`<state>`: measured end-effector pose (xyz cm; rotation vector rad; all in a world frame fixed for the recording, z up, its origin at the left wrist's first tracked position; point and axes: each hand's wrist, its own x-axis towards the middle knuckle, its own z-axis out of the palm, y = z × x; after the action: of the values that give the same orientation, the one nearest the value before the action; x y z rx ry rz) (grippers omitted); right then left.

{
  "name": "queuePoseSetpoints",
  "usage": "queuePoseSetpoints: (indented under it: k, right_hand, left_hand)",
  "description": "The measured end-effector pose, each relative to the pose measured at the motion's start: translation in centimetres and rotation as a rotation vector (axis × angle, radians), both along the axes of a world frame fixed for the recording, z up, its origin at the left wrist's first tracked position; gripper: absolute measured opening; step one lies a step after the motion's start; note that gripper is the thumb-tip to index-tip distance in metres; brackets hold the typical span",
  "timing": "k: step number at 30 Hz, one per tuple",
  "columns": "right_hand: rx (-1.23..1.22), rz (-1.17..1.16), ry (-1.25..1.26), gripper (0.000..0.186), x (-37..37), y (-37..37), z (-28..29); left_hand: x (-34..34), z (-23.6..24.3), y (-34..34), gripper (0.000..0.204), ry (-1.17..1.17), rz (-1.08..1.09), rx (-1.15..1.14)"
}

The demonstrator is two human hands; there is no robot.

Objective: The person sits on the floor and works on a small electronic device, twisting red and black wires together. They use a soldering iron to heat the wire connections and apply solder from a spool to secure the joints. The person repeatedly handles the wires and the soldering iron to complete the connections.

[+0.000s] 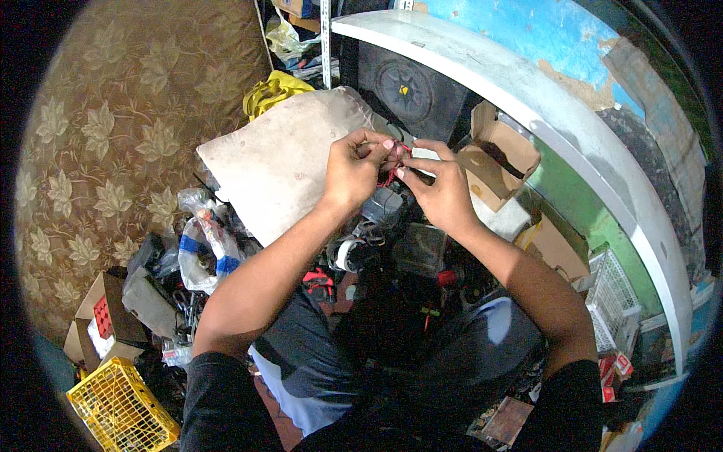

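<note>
My left hand (352, 172) and my right hand (443, 190) meet in front of me, fingertips close together. Between them runs thin red wire (387, 179), pinched by the fingers of both hands. A small dark piece (420, 176) shows under my right fingers; its kind I cannot make out. Just beyond and left of my left hand lies a pale, stained cushion (279, 151). Below the hands sits a dark, boxy part (382, 206) amid clutter.
A yellow plastic crate (124, 407) stands at lower left, near an open carton (113, 309). On the right are another open carton (497, 162), a white basket (608, 301) and a long white curved panel (602, 151). A round speaker (404, 89) stands at the back.
</note>
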<state>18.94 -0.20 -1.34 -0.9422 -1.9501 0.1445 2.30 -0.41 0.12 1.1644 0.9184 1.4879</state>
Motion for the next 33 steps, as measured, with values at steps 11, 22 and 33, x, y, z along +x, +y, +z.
queuePoseSetpoints:
  k: [11,22,33]
  right_hand:
    - [-0.202,0.084,0.092,0.011,0.5,0.8,-0.5]
    - [-0.292,0.088,0.212,0.017,1.8,1.6,1.1]
    - [-0.124,-0.052,0.078,0.013,2.6,-0.1,5.0]
  left_hand:
    - [1.0,-1.0,0.0,0.009,-0.031,-0.027,0.047]
    - [-0.7,-0.5,0.3,0.006,0.689,0.188,0.494]
    - [-0.7,-0.2,-0.1,0.015,0.641,-0.006,0.306]
